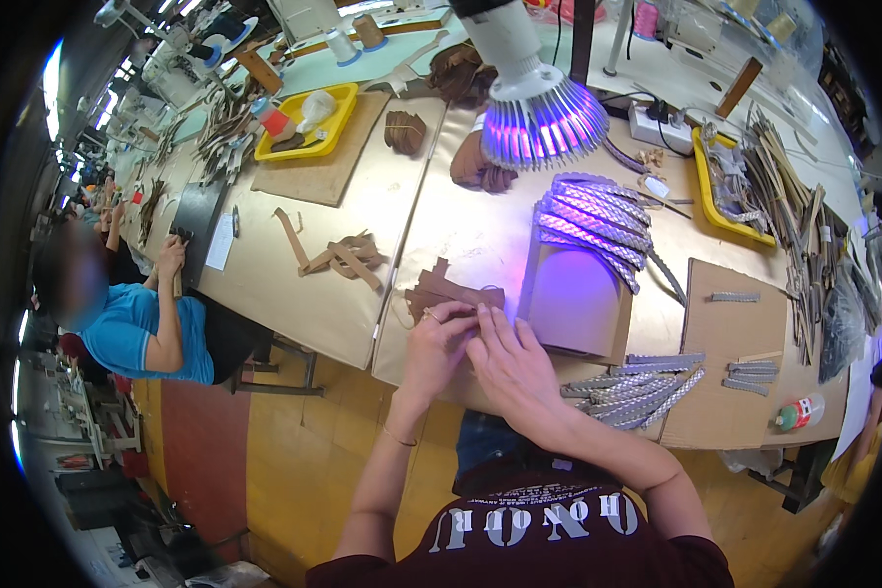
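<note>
Close in front of me, my left hand (442, 341) is closed in a pinch at the near edge of a small stack of brown strips (441, 292). Beside it my right hand (513, 365) has its fingers pressed together, the tips meeting the left fingertips on the end of a brown strip (492, 297). Thumbs and undersides of the fingers are partly hidden. Just right of my hands stands a cardboard box (578, 299) with silvery braided straps (598, 225) draped over its far end.
A lamp (544, 113) hangs low over the table, casting purple light. Braided straps (647, 387) lie by the right forearm, next to a cardboard sheet (720, 412). Yellow trays (341, 103) stand farther off. On the left sits a co-worker in blue (162, 328).
</note>
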Motion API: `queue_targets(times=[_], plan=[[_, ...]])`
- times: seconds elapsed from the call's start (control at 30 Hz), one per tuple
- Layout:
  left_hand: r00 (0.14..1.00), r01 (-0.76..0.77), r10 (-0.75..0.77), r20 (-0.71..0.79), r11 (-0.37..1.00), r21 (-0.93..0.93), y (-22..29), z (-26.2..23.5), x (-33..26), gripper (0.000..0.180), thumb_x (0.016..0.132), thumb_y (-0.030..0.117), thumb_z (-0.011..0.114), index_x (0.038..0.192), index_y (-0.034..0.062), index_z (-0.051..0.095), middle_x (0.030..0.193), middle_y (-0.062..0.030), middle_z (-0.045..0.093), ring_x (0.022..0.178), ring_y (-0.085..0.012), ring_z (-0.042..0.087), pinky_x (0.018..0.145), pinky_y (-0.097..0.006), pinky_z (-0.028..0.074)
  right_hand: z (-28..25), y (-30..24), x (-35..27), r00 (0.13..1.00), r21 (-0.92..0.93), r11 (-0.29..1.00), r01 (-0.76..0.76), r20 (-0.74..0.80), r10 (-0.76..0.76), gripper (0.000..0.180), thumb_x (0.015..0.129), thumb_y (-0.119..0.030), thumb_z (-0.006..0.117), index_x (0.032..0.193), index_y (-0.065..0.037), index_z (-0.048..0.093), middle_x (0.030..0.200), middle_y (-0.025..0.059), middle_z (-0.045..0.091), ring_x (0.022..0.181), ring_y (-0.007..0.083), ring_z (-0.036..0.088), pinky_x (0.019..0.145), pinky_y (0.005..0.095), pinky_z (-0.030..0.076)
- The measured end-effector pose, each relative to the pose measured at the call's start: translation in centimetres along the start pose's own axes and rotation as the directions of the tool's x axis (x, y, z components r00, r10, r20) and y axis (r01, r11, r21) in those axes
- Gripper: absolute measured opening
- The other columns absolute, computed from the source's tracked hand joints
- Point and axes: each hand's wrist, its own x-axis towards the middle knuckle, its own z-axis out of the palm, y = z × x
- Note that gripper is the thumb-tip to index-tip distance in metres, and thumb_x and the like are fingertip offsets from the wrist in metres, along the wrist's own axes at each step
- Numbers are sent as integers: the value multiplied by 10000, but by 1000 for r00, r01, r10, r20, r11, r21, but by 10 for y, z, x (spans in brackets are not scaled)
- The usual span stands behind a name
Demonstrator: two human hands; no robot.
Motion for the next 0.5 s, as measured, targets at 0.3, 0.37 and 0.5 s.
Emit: queue_targets(times=[0.3,0.37,0.5], plan=[[997,60,-63,-40,996,-60,-4,-10,9,294,773,13,710,1063,56,689,1103,-98,625,1006,-302,611,856,-393,516,35,-11,-5,984,-131,991,-22,170,45,176,890,-158,535,991,-14,532,1420,317,428,1324,394,439,1087,470,344],[999,20,-19,-29,999,30,-8,-16,17,254,802,33,715,1054,60,697,1054,-96,640,962,-291,617,838,-390,512,36,-13,-8,988,-120,992,-30,149,48,185,892,-172,545,979,-9,534,1421,331,416,1329,406,430,1092,468,346],[952,-280,242,185,936,213,-12,-17,28,237,818,114,687,1051,77,679,1043,-82,633,979,-266,624,851,-393,502,38,-13,-13,986,-75,997,-32,160,43,221,886,-196,570,977,2,533,1415,351,405,1334,425,417,1104,468,340]])
